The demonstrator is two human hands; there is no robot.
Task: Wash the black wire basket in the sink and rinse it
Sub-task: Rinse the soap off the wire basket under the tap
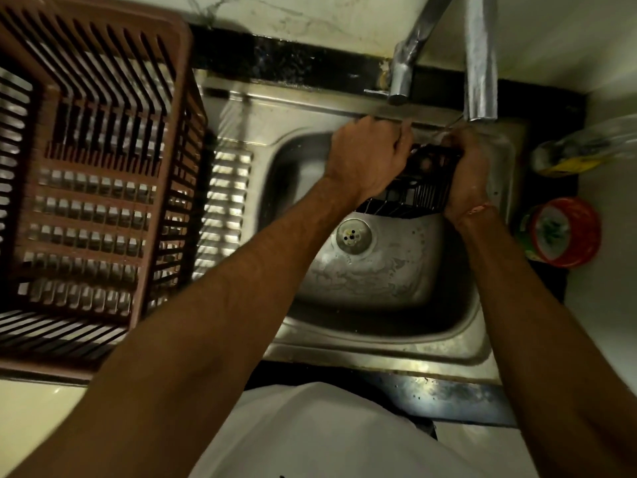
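Note:
A small black wire basket (415, 189) hangs over the far right part of the steel sink (379, 326), just under the tap spout (479, 63). My left hand (367, 157) grips its left side from above. On its right side, my right hand (465, 174) is closed around the rim. Both hands hide much of the basket. Whether water is running I cannot tell. The drain (353, 234) sits in the basin below the basket.
A large brown slatted plastic crate (93, 188) stands on the ribbed drainboard to the left. A second tap (403, 74) is at the back. A red-lidded round container (562, 232) and a clear bottle (579, 150) sit on the counter at right.

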